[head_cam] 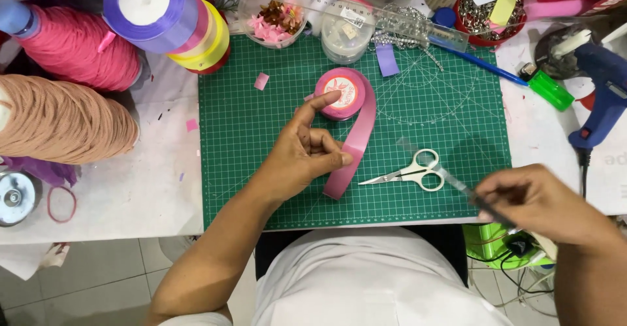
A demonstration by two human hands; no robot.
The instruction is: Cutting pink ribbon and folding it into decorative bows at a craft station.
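Two hands work over the green cutting mat (261, 189): the left hand (302, 156) pinches a loose tail of pink ribbon (356, 148) between thumb and curled fingers, the index finger raised toward the spool (340, 93) that the tail runs up to, while the right hand (532, 198) holds a thin dark tool, blurred, whose kind I cannot tell — its fingers look pressed together around it. The ribbon curves on edge from the spool near the mat's middle down to the pinch, and its free end rests on the mat just below. The satin is likely slick, so a light pinch could let it slide. Any pull may also roll the spool, which seems to lie loose on the mat, and feed out more length than wanted. White-handled scissors (415, 171) lie just right of the ribbon, near the path between the hands, with a clear strip (431, 164) touching or crossing them — a sweep of the right hand could knock either. The crowded far edge holds ribbon rolls (170, 19) and small tubs (273, 16), and a careless reach there could upset them.
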